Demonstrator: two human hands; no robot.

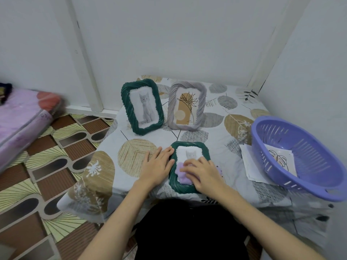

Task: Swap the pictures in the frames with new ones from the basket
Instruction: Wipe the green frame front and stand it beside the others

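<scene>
Flat frame: a dark green frame (pixel 188 167) lies face up at lower centre of the picture on the worktop (pixel 216 119), showing a grey kitten print behind its front.
Cloth: a lilac cloth (pixel 181 170) sits on the lower half of that frame's face.
Right hand: the right hand (pixel 203 174) presses the cloth down, fingers spread and only lightly bent; whether any fingertip pinches the cloth cannot be told.
Left hand: the left hand (pixel 156 165) lies flat and uncurled just beside the frame, fingertips touching its left edge.
Step in hand: it looks like wiping the front of the frame.
Doing it well: steady the frame at its edge, keep the pressure light and even, and work the cloth into the ribbed border too.
Standing frames: above centre stand another green frame (pixel 142 106) with a kitten and a grey frame (pixel 186 106) with a plant drawing.
Basket: the purple basket (pixel 308 166), at right of the picture, is tilted and holds a line-drawn print (pixel 281 159); loose sheets (pixel 247 166) lie under its left rim.
</scene>
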